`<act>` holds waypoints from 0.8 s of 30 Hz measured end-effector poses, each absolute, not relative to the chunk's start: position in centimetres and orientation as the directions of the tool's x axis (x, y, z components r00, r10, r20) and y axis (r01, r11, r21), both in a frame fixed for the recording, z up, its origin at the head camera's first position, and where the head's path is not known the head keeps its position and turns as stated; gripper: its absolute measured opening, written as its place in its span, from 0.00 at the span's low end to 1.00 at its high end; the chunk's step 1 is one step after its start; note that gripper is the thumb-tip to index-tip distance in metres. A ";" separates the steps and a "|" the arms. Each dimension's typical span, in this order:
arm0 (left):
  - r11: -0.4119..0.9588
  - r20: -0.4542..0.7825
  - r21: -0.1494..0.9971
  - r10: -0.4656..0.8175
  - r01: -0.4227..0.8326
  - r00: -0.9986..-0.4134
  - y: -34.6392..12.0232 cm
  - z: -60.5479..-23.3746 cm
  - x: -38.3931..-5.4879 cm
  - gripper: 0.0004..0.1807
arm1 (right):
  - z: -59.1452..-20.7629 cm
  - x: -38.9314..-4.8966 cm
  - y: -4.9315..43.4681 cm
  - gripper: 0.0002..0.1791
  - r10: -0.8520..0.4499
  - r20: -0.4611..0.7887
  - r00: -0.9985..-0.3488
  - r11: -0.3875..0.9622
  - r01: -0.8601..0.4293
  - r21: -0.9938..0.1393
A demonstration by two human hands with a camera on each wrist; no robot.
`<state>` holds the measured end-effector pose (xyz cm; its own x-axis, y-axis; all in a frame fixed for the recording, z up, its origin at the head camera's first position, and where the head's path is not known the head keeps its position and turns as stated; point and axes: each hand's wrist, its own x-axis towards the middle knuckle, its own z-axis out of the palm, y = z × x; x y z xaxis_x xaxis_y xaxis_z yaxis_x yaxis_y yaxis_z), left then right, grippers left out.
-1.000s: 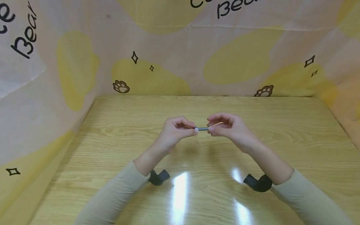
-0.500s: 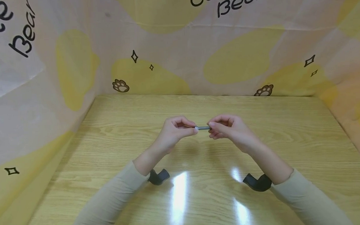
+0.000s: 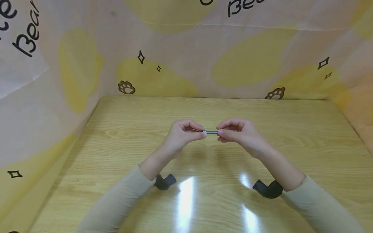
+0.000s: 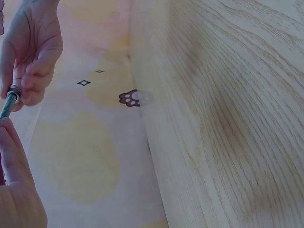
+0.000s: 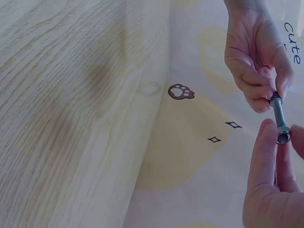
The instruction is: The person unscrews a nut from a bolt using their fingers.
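A grey metal bolt (image 3: 211,132) is held level above the table, between the two hands. My left hand (image 3: 181,139) pinches its head end between thumb and fingers. At the other end a nut (image 5: 283,135) sits around the threaded shank, near the tip, as the right wrist view shows. The thumb and fingers of my right hand (image 3: 244,136) are around this nut. From the left wrist side, the nut (image 4: 15,92) appears against the right hand's fingertips, and the shank (image 4: 7,105) runs down to the left hand (image 4: 16,175). The bolt's head is mostly hidden by the left fingers.
Beneath the hands lies a wood-grain table (image 3: 137,125) with bright reflections toward the front. Printed cloth walls (image 3: 171,45) enclose its back and sides. Black wrist mounts (image 3: 165,182) hang below both cuffs.
The right thumb and fingers have shifted up and back down around the nut, in a rolling motion. The left hand and bolt stay nearly in place; the view has tilted slightly.
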<state>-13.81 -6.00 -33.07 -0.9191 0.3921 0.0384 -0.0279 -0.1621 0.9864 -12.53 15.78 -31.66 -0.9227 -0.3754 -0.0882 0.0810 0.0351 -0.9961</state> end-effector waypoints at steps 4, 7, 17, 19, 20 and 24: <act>-0.178 0.045 0.984 0.392 -0.028 -0.919 -6.0 -33.2 -13.9 0.11 | -31.7 -12.5 15.9 0.13 -0.377 -0.070 -0.923 0.024 0.066 -0.998; -0.179 0.051 0.984 0.396 -0.022 -0.917 -6.0 -33.2 -13.8 0.11 | -31.8 -12.5 15.8 0.14 -0.383 -0.077 -0.921 0.045 0.065 -0.997; -0.172 0.040 0.985 0.398 -0.032 -0.917 -5.9 -33.2 -13.7 0.10 | -32.1 -12.3 16.1 0.16 -0.396 -0.040 -0.918 0.024 0.033 -0.999; -0.170 0.038 0.985 0.401 -0.034 -0.915 -5.8 -33.2 -13.7 0.09 | -32.1 -12.3 16.2 0.15 -0.407 -0.044 -0.913 0.041 0.030 -0.999; -0.170 0.037 0.985 0.402 -0.034 -0.915 -5.8 -33.2 -13.7 0.09 | -32.1 -12.3 16.2 0.15 -0.411 -0.048 -0.910 0.050 0.031 -0.998; -0.169 0.041 0.985 0.407 -0.030 -0.913 -5.7 -33.3 -13.8 0.08 | -32.1 -12.3 16.2 0.12 -0.403 -0.066 -0.913 0.073 0.040 -0.997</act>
<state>-13.78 -5.67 -33.32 -0.9126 0.4068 0.0414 -0.0305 -0.1687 0.9852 -12.27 16.21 -32.13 -0.9129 -0.4028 -0.0657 0.0395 0.0729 -0.9966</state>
